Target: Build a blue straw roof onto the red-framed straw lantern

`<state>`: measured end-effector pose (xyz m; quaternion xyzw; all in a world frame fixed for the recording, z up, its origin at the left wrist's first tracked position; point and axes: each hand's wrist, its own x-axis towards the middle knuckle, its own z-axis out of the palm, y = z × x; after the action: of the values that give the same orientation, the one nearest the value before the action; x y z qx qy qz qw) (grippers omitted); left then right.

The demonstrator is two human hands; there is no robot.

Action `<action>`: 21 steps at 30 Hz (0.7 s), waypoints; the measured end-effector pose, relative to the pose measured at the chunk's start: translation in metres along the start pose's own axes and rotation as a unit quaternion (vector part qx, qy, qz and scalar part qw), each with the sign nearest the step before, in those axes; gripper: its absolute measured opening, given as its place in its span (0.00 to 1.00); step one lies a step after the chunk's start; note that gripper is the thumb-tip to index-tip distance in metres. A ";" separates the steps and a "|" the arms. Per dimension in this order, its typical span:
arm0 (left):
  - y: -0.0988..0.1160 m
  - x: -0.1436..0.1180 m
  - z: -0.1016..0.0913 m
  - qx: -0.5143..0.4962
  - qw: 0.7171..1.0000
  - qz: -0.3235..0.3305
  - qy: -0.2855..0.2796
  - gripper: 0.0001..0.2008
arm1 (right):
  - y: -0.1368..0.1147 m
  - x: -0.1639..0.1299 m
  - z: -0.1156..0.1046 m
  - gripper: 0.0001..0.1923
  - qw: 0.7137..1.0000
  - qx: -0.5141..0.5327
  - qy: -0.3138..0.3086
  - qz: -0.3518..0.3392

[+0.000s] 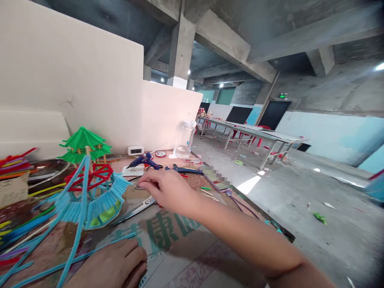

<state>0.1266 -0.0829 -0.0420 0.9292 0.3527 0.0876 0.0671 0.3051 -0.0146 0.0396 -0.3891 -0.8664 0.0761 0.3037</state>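
Observation:
My right hand reaches over the middle of the table, thumb and fingers pinched together; anything between the fingertips is too small to make out. Beside it lie scissors, blades pointing left. Low in the view my left hand rests palm down on the printed cardboard, fingers loosely bent and seemingly holding nothing. A blue pipe cleaner runs along its far side. Left of both hands stands a pipe-cleaner pavilion with a green tiered roof, red railing and pleated blue skirt.
A blue glue gun, a small white digital clock, blue-handled pliers and a clear jar lie farther back. Loose pipe cleaners crowd the left. A white partition borders the table; its right edge drops to the floor.

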 end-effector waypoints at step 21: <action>-0.063 -0.034 -0.165 0.040 0.893 -0.280 0.350 0.19 | -0.026 0.045 0.062 0.15 0.995 -0.044 0.070 -0.056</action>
<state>0.0262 -0.0480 0.1037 0.7029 0.6026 0.3702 -0.0763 0.2297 0.0064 0.0204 -0.3571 -0.8658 -0.0067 0.3504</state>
